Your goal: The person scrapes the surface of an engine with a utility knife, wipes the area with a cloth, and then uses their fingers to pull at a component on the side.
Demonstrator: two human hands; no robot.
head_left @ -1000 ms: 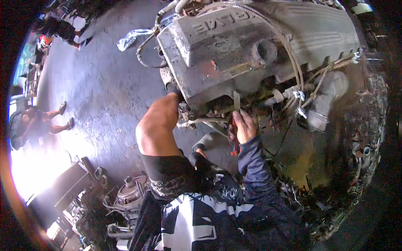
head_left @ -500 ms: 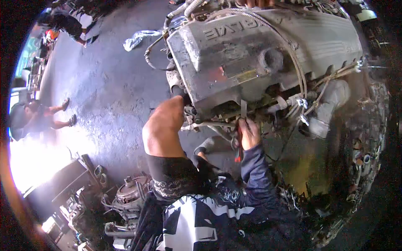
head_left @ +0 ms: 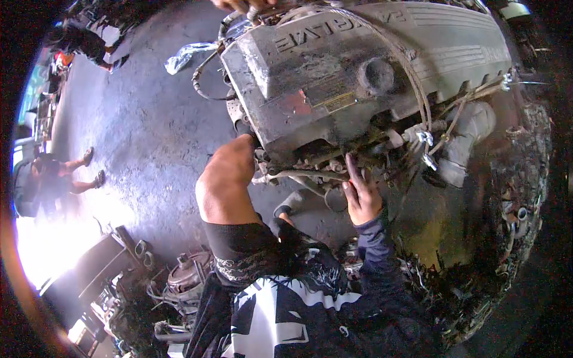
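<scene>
My right hand (head_left: 363,197), in a dark blue sleeve, is at the near lower edge of a large dusty engine. Its index finger points up to the underside of the grey valve cover (head_left: 322,77), and the thumb stands apart from it. No tool shows in the fingers. Just left of the hand, a metal pipe (head_left: 304,175) runs along the engine's side, with a ring-shaped part (head_left: 336,200) under it. My left hand is out of view.
Another person's hand (head_left: 242,5) is at the engine's far end. Wire cables (head_left: 412,65) loop over the cover. My bent knee (head_left: 224,185) is close to the engine's left corner. People stand at the left; engine parts (head_left: 188,271) lie behind me.
The red-handled tool with a flat metal blade that my right hand held is no longer visible. The fingers have spread. Another person's hand shows more at the far left end of the engine.
</scene>
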